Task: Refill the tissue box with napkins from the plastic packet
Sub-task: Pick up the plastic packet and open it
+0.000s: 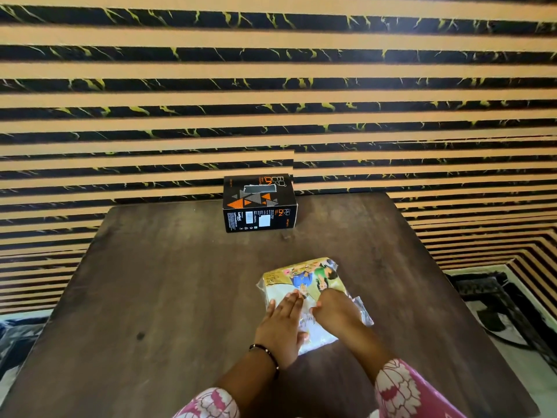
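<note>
A black tissue box [259, 203] with orange and grey triangles stands at the far edge of the dark wooden table [168, 297], its top slot showing. The clear plastic packet of white napkins [304, 277], printed with a colourful picture, lies near the table's middle. My left hand [281, 327] lies flat on the packet's left part, fingers together. My right hand [334, 310] rests on the packet's right part with the fingers curled down onto the plastic. Both hands hide the packet's near half.
A wall of tan and black marbled stripes rises right behind the box. A dark patterned object [494, 300] lies on the floor right of the table. Dark cloth [18, 342] shows at the left edge.
</note>
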A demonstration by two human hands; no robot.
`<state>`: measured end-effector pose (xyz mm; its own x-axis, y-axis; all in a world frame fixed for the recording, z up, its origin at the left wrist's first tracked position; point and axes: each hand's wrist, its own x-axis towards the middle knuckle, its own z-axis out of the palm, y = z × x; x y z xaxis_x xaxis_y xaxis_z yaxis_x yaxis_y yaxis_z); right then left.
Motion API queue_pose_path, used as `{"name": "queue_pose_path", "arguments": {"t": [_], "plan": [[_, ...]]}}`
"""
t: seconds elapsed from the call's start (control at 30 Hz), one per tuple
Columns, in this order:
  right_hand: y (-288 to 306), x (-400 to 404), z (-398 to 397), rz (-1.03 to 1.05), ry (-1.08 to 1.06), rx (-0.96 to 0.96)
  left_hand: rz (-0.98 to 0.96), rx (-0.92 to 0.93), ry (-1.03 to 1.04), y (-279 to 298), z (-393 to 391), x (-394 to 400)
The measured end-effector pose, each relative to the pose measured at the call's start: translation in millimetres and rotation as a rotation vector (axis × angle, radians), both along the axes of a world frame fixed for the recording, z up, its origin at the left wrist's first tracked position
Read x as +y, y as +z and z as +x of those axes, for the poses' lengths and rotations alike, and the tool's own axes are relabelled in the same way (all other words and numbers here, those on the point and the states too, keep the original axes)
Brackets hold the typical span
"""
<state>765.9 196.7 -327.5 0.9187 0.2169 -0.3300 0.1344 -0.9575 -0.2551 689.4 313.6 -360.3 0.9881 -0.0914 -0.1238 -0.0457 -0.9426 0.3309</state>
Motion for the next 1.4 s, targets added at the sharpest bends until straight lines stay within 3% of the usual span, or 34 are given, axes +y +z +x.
{"name": "queue_pose_path", "arguments": {"t": [0.67,1.0,1.17,1.27,1.33,1.4], "plan": [[-8,-13,-2,0.453,-0.139,0.114,0.036,0.036,-0.025,-9,2,3],[-9,-18,-11,0.521,-0.094,0.115,0.028,0.099,-0.034,-3,3,3],[5,-36,-18,0.711,-0.096,0.072,-0.027,0.129,-0.055,4,5,9],[19,-56,-28,0.680,-0.014,0.072,-0.093,0.175,-0.080,13,11,17],[26,-69,-35,0.533,0.109,0.059,-0.158,0.175,-0.069,22,13,18],[31,-77,-40,0.319,0.242,-0.099,-0.278,0.134,0.034,31,14,15]]}}
